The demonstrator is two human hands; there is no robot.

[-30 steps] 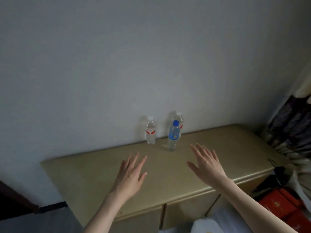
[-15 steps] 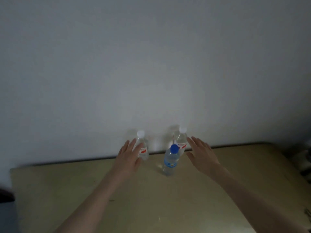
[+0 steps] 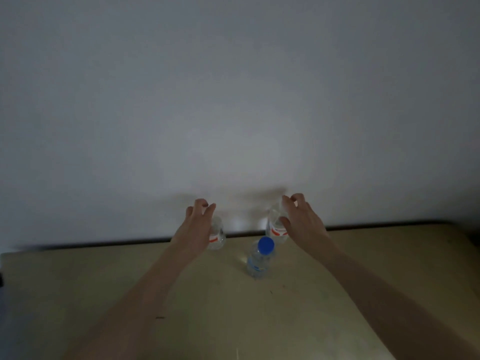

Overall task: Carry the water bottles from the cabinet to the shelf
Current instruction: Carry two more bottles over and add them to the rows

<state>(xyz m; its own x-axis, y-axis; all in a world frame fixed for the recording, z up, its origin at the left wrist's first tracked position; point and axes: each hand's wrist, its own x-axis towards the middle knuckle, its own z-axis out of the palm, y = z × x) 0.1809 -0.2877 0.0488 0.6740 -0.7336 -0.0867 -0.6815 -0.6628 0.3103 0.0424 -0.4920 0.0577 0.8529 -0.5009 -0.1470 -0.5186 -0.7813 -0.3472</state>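
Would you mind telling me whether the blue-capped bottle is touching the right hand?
Apart. The head view shows bare cabinet top between the blue-capped bottle and the right hand, which curls round the red-labelled bottle behind it.

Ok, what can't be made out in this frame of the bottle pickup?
Head view only:
- Left red-label bottle: cap and left side hidden by the left hand.
- Right red-label bottle: top and right side behind the right hand; label text blurred.
- Blue-cap bottle: label print too small.
- Shelf: out of frame.
- Cabinet: front and both ends cut off by the frame edges.
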